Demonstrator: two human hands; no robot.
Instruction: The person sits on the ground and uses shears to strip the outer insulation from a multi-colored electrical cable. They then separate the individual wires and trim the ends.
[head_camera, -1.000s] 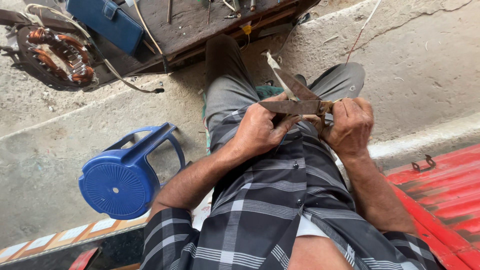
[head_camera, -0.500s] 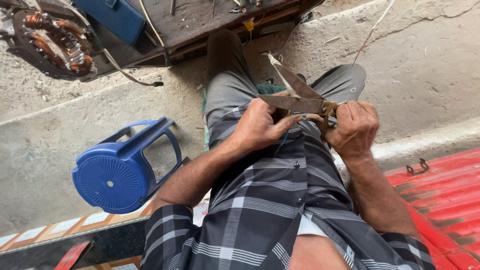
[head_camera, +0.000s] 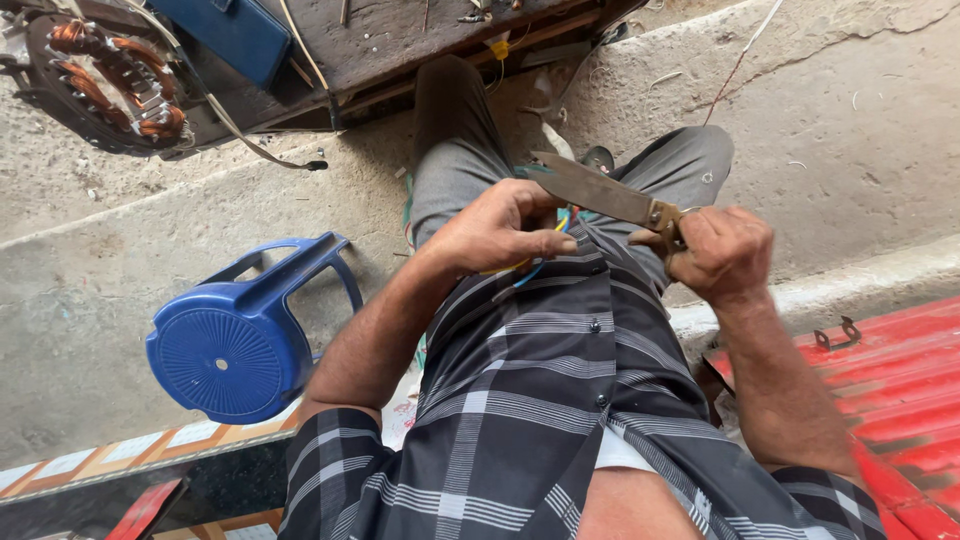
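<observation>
Concrete floor (head_camera: 850, 130) fills most of the view, rough and grey, w/ a raised kerb running across the right side. Top edge: dark wooden worktop (head_camera: 400, 40) w/ small bits of hardware scattered on it and a blue box (head_camera: 230, 35) at its left part. Red metal sheet (head_camera: 900, 400) lies at lower right, a small hook-like clip on its upper edge. Blue plastic stool (head_camera: 235, 330) lies tipped on its side at left, seat facing the camera, well apart from the hands. Motor stator w/ copper windings (head_camera: 110, 80) sits top left, a cable trailing from it across the floor.

Person sits w/ legs stretched fwd in grey trousers (head_camera: 460, 150), checked black-and-grey shirt over the lap.

Right hand (head_camera: 725, 255) is over the right thigh, grip pressed together round the handle of a knife (head_camera: 600, 190); blade is bare, rusty-looking, pointing left and slightly up toward the other hand. Left hand (head_camera: 500, 225) is over the lap, just beside the blade tip, fingers curled and pinching a bunch of thin wires (head_camera: 545, 262) – yellow, blue, a bit of red showing. Wires hang below the fist onto the shirt. Whether blade touches wires: can't tell, fingers hide it.
</observation>
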